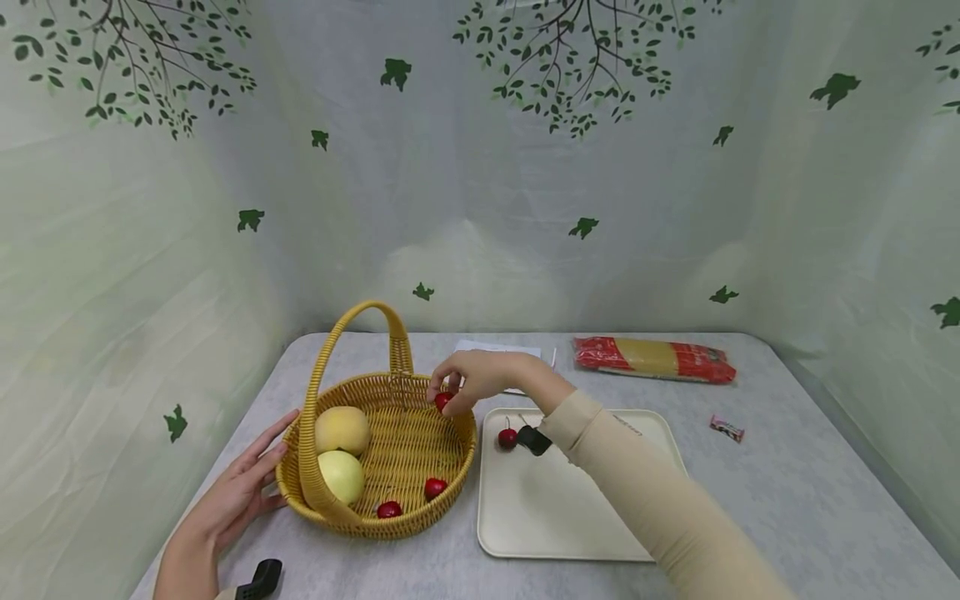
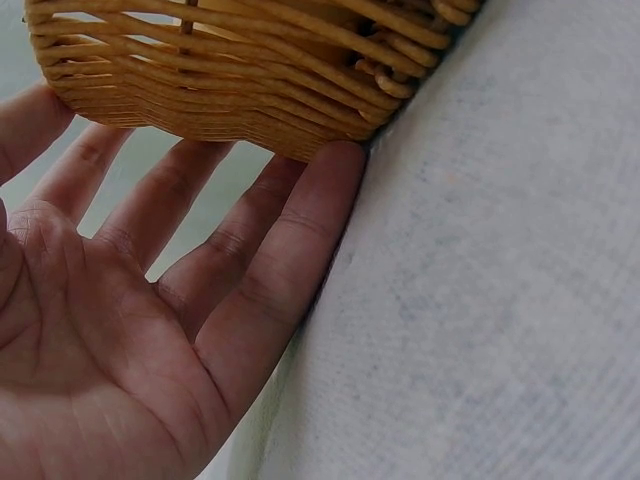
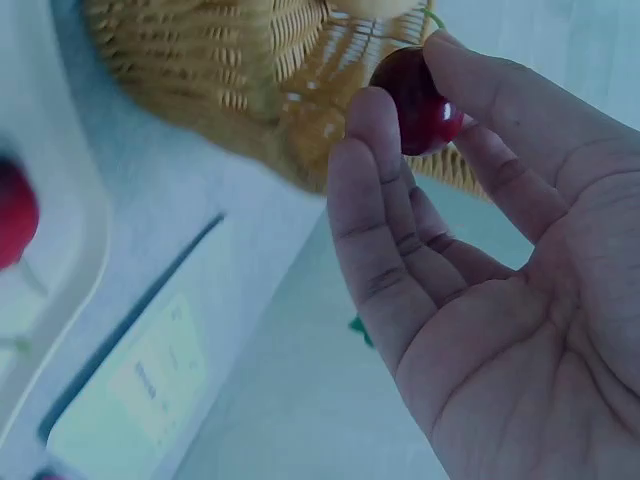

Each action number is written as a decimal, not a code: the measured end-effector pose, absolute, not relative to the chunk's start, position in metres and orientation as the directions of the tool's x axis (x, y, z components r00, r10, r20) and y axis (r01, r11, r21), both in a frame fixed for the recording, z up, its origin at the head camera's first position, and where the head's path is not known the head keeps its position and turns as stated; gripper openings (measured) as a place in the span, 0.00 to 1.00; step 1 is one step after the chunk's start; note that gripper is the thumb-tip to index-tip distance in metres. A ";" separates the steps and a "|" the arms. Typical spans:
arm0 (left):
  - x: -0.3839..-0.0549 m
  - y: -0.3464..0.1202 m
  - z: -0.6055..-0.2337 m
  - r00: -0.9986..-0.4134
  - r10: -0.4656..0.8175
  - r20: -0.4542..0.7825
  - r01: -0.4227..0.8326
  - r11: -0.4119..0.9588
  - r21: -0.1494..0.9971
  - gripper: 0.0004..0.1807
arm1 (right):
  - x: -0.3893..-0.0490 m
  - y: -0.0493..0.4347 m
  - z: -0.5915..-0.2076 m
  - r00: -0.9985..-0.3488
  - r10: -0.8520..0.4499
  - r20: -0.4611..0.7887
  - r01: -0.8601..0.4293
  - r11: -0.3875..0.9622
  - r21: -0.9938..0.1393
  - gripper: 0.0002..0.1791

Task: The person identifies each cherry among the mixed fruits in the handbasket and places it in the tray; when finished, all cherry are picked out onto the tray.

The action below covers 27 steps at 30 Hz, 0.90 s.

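Observation:
My right hand (image 1: 487, 377) pinches a dark red cherry (image 1: 443, 402) between thumb and fingers, over the right rim of a yellow wicker basket (image 1: 408, 433). In the right wrist view the cherry (image 3: 412, 100) shows a green stem. The left hand (image 1: 242, 492) touches the basket's left outer side, its fingers extended against the weave (image 2: 230, 105) in the left wrist view. Inside the basket lie a yellow-orange round fruit (image 1: 342, 430), a pale green-yellow fruit (image 1: 342, 477) and two cherries, one near the front (image 1: 389, 509) and another to its right (image 1: 435, 488).
Right of the basket lies a cream tray (image 1: 555, 521) with a stemmed cherry (image 1: 507, 438); my right forearm crosses over it. Behind are a flat white item (image 1: 495, 346), partly hidden, and a red-and-yellow packet (image 1: 654, 360). A small wrapped candy (image 1: 727, 429) lies at the right.

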State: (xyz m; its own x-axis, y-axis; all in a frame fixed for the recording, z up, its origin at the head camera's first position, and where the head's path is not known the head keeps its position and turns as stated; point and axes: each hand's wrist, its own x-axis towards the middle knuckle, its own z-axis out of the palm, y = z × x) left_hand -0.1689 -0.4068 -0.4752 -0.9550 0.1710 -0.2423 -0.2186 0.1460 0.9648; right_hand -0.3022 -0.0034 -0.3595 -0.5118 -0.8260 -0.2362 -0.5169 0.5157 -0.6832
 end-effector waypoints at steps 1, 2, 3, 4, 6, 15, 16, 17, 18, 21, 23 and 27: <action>-0.169 -0.407 -0.476 -0.955 0.172 -0.242 -0.218 0.144 0.965 0.33 | -0.303 0.002 -0.359 -0.521 -0.822 -0.229 -0.521 0.519 -0.678 0.16; -0.169 -0.407 -0.476 -0.955 0.174 -0.241 -0.218 0.142 0.966 0.33 | -0.303 0.007 -0.359 -0.530 -0.818 -0.225 -0.518 0.522 -0.678 0.17; -0.169 -0.407 -0.477 -0.955 0.174 -0.240 -0.218 0.139 0.966 0.33 | -0.303 0.013 -0.359 -0.540 -0.811 -0.224 -0.513 0.528 -0.676 0.18; -0.168 -0.408 -0.477 -0.954 0.178 -0.239 -0.217 0.138 0.966 0.33 | -0.303 0.018 -0.359 -0.549 -0.805 -0.225 -0.506 0.535 -0.677 0.18; -0.168 -0.408 -0.477 -0.954 0.183 -0.236 -0.213 0.136 0.968 0.33 | -0.302 0.029 -0.359 -0.571 -0.788 -0.230 -0.486 0.550 -0.680 0.19; -0.171 -0.409 -0.476 -0.951 0.193 -0.241 -0.216 0.142 0.966 0.33 | -0.300 0.077 -0.368 -0.686 -0.704 -0.181 -0.441 0.601 -0.667 0.15; -0.172 -0.409 -0.475 -0.951 0.193 -0.242 -0.216 0.144 0.966 0.33 | -0.299 0.083 -0.370 -0.700 -0.694 -0.170 -0.437 0.603 -0.668 0.15; -0.172 -0.409 -0.475 -0.952 0.191 -0.240 -0.214 0.146 0.966 0.33 | -0.299 0.089 -0.372 -0.713 -0.683 -0.159 -0.430 0.605 -0.671 0.16; -0.172 -0.408 -0.474 -0.952 0.191 -0.241 -0.215 0.147 0.965 0.33 | -0.298 0.094 -0.374 -0.725 -0.672 -0.150 -0.421 0.606 -0.675 0.16; -0.171 -0.408 -0.474 -0.956 0.181 -0.232 -0.207 0.149 0.967 0.33 | -0.297 0.110 -0.381 -0.763 -0.636 -0.118 -0.404 0.611 -0.681 0.17; -0.171 -0.408 -0.474 -0.956 0.179 -0.232 -0.206 0.148 0.967 0.33 | -0.296 0.119 -0.385 -0.784 -0.614 -0.096 -0.397 0.614 -0.682 0.17; -0.169 -0.408 -0.475 -0.956 0.177 -0.233 -0.209 0.145 0.967 0.33 | -0.293 0.137 -0.394 -0.810 -0.583 -0.061 -0.388 0.612 -0.689 0.16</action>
